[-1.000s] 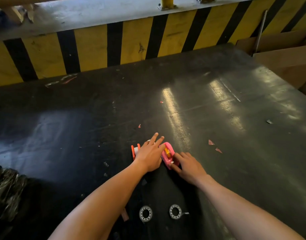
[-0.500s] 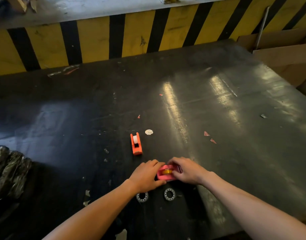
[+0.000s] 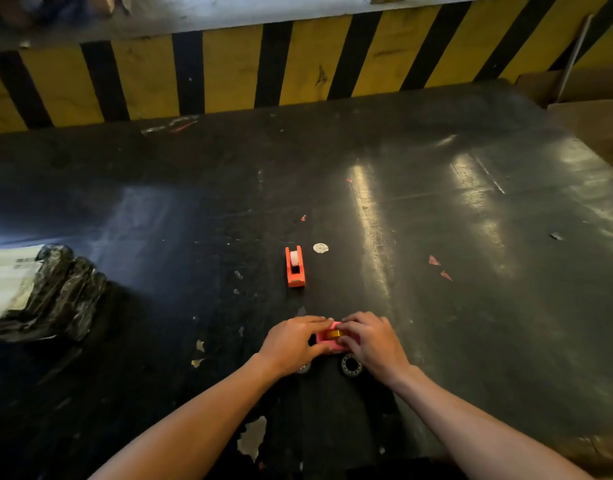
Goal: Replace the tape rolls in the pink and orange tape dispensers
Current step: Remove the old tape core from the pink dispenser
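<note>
The pink tape dispenser (image 3: pixel 327 341) sits low in the middle of the dark table, with a yellow tape roll (image 3: pixel 333 333) showing in it. My left hand (image 3: pixel 294 342) grips its left side and my right hand (image 3: pixel 370 341) covers its right side, fingers on the roll. Farther away stands the orange tape dispenser (image 3: pixel 295 267) with a white roll in it, apart from both hands. Two clear tape rolls lie flat just below my hands: one (image 3: pixel 351 365) in plain sight, the other (image 3: pixel 304 367) mostly hidden under my left wrist.
A small white disc (image 3: pixel 321 248) lies right of the orange dispenser. A black-wrapped bundle (image 3: pixel 38 292) sits at the table's left edge. A yellow-and-black striped barrier (image 3: pixel 298 67) runs along the far side, and cardboard boxes (image 3: pixel 592 112) stand at the far right.
The pink dispenser has come toward me from beside the orange one, which stayed where it was. Both hands have closed more tightly around it, with my right fingers now over the yellow roll.
</note>
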Demonstrator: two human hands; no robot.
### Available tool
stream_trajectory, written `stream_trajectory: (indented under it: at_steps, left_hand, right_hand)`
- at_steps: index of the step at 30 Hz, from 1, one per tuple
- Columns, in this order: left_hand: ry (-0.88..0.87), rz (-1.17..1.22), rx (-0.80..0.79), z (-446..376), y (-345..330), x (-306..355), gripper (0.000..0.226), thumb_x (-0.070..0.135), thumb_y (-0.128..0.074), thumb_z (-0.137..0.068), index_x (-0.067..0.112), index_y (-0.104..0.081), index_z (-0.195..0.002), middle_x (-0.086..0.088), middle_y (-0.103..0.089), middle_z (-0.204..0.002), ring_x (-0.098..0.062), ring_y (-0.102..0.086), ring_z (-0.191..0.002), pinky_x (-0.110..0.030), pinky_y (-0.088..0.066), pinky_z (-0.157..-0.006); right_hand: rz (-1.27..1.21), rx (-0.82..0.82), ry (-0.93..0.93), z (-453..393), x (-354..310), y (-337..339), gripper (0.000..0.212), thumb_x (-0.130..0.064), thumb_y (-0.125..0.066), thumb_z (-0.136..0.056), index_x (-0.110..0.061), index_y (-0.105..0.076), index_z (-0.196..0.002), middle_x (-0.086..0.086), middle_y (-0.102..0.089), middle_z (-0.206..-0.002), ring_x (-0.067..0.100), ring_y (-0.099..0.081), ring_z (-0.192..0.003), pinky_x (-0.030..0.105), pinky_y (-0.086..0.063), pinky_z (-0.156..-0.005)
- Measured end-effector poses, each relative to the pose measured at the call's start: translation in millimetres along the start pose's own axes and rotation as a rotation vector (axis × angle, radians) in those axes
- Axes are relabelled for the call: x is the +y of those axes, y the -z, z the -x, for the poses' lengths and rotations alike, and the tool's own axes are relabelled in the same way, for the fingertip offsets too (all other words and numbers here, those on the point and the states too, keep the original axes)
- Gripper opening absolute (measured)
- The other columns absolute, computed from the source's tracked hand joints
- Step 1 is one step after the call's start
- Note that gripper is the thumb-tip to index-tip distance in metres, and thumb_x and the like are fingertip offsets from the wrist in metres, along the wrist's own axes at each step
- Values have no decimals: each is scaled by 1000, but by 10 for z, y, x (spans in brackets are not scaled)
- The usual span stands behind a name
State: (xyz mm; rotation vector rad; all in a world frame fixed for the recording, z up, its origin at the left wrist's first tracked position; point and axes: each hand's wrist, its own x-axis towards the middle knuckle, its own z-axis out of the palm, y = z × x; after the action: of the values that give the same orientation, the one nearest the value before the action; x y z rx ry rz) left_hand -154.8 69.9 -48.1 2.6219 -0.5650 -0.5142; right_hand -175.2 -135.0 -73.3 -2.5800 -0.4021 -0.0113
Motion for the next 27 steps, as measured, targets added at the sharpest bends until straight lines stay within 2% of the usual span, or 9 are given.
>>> stream_trajectory:
  at_steps: [4,7,13,15,18,20,23,24,27]
  left_hand:
    - [36,-20,22,14,-24,21,61,62,-59,-90,41,-48,-146,16,-52,-151,-8,-51,-136,-36,-47,-109]
    - [42,-57,39,47,-33,60,60,61,-57,-92,40,-47,-147,14,-51,-153,-11,-51,-137,-39,-47,-110]
    - [78,-78,41,86,-58,122,56,52,-56,-97,38,-44,-149,10,-48,-156,-16,-51,-138,-45,-48,-109]
    - [88,-76,45,90,-48,137,56,50,-57,-97,37,-44,-149,9,-49,-155,-17,-51,-138,-46,-47,-109]
    - [129,-22,87,72,-38,169,53,48,-58,-97,39,-46,-148,8,-54,-151,-19,-53,-136,-47,-47,-108]
    - [184,20,134,33,-40,192,52,46,-60,-97,37,-49,-146,6,-55,-150,-20,-53,-136,-46,-48,-108]
    - [236,46,226,-38,-42,222,53,42,-66,-94,30,-53,-144,2,-55,-147,-22,-52,-134,-44,-48,-107]
    - [224,61,266,-36,-38,246,53,39,-68,-93,28,-54,-143,1,-56,-144,-21,-52,-131,-42,-49,-106]
    - [72,174,343,25,-57,342,44,33,-71,-91,29,-59,-134,5,-61,-126,-14,-60,-115,-35,-55,-96]
  right_hand:
    - [83,37,43,25,-80,-1,17,-23,-73,-84,-26,-74,-101,-10,-71,-98,13,-64,-92,29,-32,-80]
    - [52,81,26,92,-68,-53,19,-20,-75,-83,-24,-74,-101,-9,-71,-95,12,-64,-89,26,-29,-80]
    - [-73,118,-46,29,-81,-41,15,-17,-71,-86,-18,-76,-101,-5,-75,-93,17,-69,-89,29,-42,-84]
    - [-141,108,-91,11,-51,-7,15,-19,-70,-87,-19,-76,-101,-5,-75,-94,16,-69,-89,37,-49,-88]
    - [-224,158,-159,40,-25,56,12,-23,-76,-85,-19,-76,-96,-5,-73,-88,16,-66,-84,45,-52,-83]
    - [-267,203,-189,68,-66,108,14,-25,-77,-84,-18,-76,-96,-6,-71,-89,16,-63,-87,38,-51,-83]
    - [-426,255,-310,91,-160,223,19,-28,-78,-84,-15,-76,-97,-8,-70,-92,8,-64,-88,11,-45,-79]
    - [-488,267,-354,104,-194,254,18,-28,-78,-83,-15,-76,-97,-7,-71,-91,6,-65,-86,8,-44,-76]
    - [-715,261,-490,150,-280,321,8,-22,-78,-84,-17,-76,-90,-3,-75,-87,8,-68,-83,18,-49,-75]
